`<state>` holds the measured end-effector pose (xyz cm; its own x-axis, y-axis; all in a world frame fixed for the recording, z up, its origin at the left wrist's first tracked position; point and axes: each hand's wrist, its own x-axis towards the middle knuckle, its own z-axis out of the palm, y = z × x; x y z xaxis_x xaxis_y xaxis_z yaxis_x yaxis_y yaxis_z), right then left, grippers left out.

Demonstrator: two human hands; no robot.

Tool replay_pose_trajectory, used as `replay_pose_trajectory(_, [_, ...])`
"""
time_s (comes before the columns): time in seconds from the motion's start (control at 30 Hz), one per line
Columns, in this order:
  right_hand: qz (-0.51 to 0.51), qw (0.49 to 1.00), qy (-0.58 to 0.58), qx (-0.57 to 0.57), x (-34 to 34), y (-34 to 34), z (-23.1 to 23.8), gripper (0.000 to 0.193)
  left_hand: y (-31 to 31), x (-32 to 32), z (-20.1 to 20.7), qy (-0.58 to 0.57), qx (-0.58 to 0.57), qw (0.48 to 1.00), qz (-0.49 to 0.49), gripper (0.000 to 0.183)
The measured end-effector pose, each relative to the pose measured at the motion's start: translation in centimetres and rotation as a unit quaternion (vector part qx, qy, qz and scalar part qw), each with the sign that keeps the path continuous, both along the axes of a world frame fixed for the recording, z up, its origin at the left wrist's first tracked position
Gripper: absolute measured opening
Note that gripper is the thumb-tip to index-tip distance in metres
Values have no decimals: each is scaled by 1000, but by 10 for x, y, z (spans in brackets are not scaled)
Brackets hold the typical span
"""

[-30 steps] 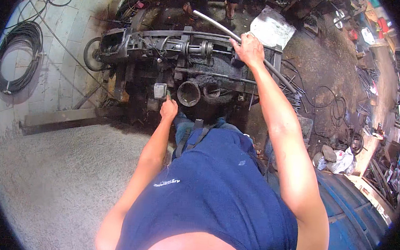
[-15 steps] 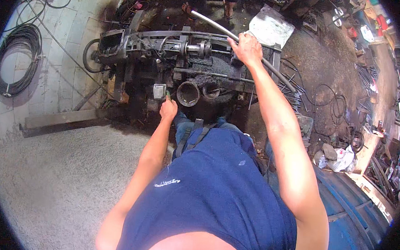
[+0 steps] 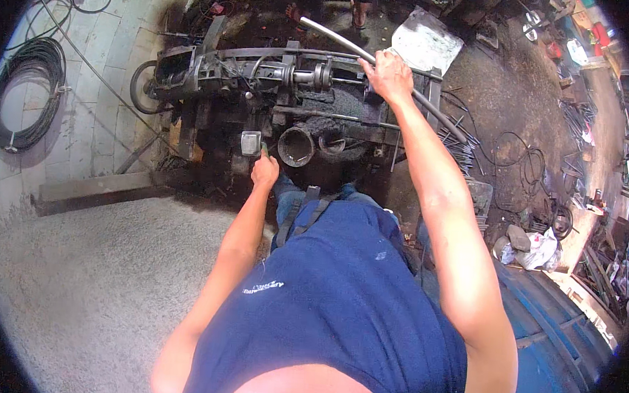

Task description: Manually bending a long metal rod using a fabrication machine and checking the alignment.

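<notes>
My right hand is closed over a long metal pipe that slants across the machine, from the far middle down to the right. Below it lies a dark, greasy machine with a round spindle and long rails. My left hand is curled at the near side, its finger and thumb at a small green part beside a grey switch box. Whether the fingers grip that part is too small to tell. To the right of the box sits a round, open metal container, with dark metal shavings behind it.
A coil of black cable lies on pale tiles at the left. Several metal rods are piled right of the machine. A white sheet lies beyond the machine, and another person's feet show at the far side. Blue sheeting covers the near right.
The machine and both my hands stay where they were, the right on the pipe and the left at the switch box. Another person's foot at the far side has shifted slightly.
</notes>
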<state>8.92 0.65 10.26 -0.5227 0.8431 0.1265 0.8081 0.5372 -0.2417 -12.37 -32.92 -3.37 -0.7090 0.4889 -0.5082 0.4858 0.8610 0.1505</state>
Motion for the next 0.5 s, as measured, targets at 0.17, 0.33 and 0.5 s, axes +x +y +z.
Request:
replay_pose_trajectory(0.17, [-11, 1000, 8, -2, 5, 2, -5, 52, 2, 1, 5, 1, 2, 1000, -6, 53])
replay_pose_trajectory(0.33, [-7, 1000, -4, -15, 2, 3, -5, 52, 1, 2, 6, 1, 8, 1000, -9, 52])
replay_pose_trajectory(0.5, [-10, 1000, -12, -20, 6, 3, -3, 51, 2, 2, 7, -2, 9, 1000, -6, 52])
